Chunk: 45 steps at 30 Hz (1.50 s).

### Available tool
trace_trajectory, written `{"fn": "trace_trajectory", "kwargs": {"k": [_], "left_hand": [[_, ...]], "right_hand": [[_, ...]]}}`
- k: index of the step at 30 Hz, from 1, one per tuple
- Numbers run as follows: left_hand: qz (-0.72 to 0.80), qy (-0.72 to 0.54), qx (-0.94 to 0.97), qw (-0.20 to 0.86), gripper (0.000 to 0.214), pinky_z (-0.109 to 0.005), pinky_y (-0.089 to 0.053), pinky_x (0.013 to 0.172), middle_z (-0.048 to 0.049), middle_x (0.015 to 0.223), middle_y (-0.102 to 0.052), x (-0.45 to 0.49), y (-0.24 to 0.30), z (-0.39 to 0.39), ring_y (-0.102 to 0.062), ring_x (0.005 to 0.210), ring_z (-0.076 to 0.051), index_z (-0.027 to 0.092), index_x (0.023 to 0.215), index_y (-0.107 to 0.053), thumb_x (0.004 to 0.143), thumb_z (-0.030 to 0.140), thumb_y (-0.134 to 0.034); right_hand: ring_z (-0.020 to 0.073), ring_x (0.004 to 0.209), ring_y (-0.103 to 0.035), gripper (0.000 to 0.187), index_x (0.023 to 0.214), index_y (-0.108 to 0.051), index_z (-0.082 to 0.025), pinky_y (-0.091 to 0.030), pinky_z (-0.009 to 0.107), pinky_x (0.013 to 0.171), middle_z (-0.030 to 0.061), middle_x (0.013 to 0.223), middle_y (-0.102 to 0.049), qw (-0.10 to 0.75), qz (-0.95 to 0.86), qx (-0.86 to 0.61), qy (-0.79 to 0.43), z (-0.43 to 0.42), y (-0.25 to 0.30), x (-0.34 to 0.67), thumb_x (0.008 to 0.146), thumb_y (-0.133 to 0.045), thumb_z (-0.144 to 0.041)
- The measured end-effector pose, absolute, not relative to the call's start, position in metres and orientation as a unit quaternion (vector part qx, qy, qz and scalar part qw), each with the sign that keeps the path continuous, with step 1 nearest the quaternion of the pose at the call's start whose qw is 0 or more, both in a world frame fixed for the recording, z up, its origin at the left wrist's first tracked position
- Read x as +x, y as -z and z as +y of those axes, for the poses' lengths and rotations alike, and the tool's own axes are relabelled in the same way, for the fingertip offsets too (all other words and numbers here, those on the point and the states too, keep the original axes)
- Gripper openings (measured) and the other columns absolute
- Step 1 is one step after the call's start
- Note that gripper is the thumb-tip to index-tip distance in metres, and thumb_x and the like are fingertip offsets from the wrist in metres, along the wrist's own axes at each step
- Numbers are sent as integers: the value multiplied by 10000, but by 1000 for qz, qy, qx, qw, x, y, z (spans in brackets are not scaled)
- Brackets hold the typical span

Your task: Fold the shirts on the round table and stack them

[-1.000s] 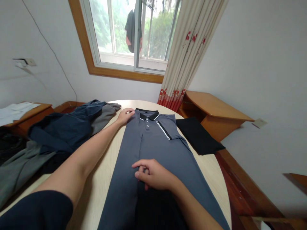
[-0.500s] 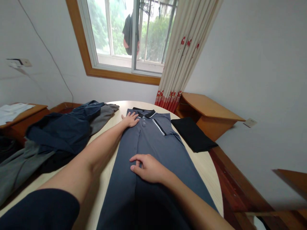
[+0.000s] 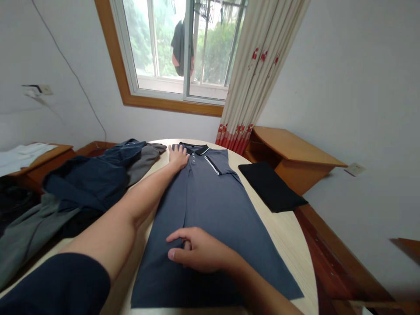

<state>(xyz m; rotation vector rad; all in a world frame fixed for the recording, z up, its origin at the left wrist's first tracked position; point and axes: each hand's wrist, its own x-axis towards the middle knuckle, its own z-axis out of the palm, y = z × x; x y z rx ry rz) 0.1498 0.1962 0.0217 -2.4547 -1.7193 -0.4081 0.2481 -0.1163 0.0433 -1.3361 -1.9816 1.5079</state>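
Note:
A grey-blue polo shirt [image 3: 216, 205] lies spread on the pale round table, its black collar [image 3: 201, 149] at the far end and its hem close to me. One sleeve [image 3: 213, 165] with black and white trim rests across the right of the chest. Down the left part runs a long crease. My left hand [image 3: 178, 156] lies with fingers spread on the shirt's left shoulder, beside the collar. Above the lower part of the shirt is my right hand [image 3: 201, 251], thumb and forefinger apart and the other fingers curled, with nothing visible in it.
A folded black garment [image 3: 271, 186] lies at the table's right edge [image 3: 305, 245]. Dark blue and grey clothes [image 3: 92, 179] are heaped on the left. Beyond the table stand a wooden cabinet [image 3: 292, 146] and a patterned curtain [image 3: 251, 78] beside the window.
My right hand has moved down the shirt towards me. The shirt's hem now shows flat near me. My left hand has stayed at the shoulder, while the view has shifted slightly.

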Motion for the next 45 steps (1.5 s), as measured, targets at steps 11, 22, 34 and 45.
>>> {"fn": "trace_trajectory", "kwargs": {"k": [11,22,34,45], "left_hand": [[-389,64,-918,-37,595,-477,-206,1208,-63,1631,-298,84,-19,18,-268,1504,-257,265,1489,-457,1012,552,-246],[-342,80,-934,-70,707,-438,-147,1235,-25,1652,-191,59,27,-56,-160,1534,-226,345,1605,-169,972,640,-280],[-483,80,-871,-37,681,-458,-154,1217,-126,1651,-208,92,-1,116,-141,1537,-273,142,1560,-320,1012,529,-208],[-481,51,-874,-57,735,-488,-144,1218,-103,1659,-187,83,6,134,-113,1542,-278,176,1583,-280,989,607,-225]], "right_hand": [[51,390,-451,340,1200,-657,-125,-313,160,467,-95,484,-524,92,-662,-361,-651,-126,-50,250,889,-636,-260],[76,428,-504,496,1121,-613,-149,-349,192,448,-25,669,-644,238,-655,-413,-586,-110,-44,274,860,-619,-570],[134,663,-579,242,980,-740,-158,-421,246,669,36,783,-706,296,-768,-482,-300,-106,-36,268,911,-567,-312],[173,732,-637,284,1018,-733,-164,-449,272,695,57,829,-727,321,-723,-555,-257,-99,-50,311,899,-569,-364]]}}
